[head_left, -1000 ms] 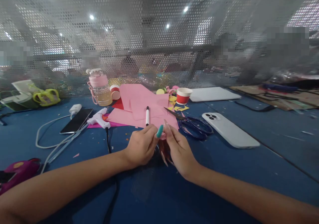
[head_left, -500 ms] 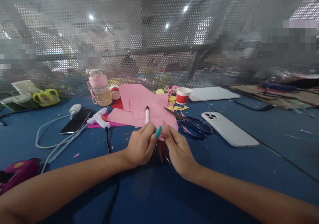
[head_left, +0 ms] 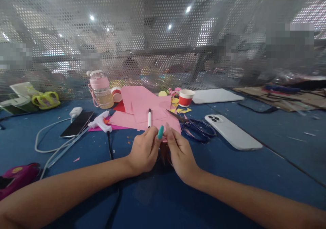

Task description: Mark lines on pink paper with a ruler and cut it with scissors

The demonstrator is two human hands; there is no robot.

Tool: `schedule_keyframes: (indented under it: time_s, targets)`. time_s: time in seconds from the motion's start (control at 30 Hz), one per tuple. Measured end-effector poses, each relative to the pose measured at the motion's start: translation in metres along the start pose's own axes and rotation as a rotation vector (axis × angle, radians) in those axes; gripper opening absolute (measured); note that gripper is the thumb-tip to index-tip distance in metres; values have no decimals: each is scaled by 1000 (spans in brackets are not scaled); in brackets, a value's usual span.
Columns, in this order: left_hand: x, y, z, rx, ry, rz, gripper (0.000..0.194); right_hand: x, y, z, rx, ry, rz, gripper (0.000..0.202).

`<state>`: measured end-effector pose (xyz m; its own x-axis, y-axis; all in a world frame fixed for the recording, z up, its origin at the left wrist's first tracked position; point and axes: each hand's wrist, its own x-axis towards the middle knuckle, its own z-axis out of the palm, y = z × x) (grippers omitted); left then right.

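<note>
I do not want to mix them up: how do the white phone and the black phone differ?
The white phone lies camera side up, the black phone screen up. The white phone is beside the scissors, the black phone beside the glue gun. Both rest on the blue table.

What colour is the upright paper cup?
The cup is red with a white upper band; head view.

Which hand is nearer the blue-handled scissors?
Right. The right hand is just left of and nearer the camera than the scissors; the left hand is farther left, beyond the right.
</note>
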<state>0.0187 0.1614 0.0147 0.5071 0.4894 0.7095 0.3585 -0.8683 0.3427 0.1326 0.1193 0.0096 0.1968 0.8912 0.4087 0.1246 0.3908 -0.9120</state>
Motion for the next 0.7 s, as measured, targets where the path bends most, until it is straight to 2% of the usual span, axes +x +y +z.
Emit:
schedule_keyframes:
  time_s: [0.33, 0.7]
  targets:
    - [-2, 0, 4, -12, 15, -32, 26, -3, 0, 3, -13, 43, 24, 34]
    - [-3, 2, 4, -70, 25, -46, 26, -4, 2, 8, -56, 130, -29, 35]
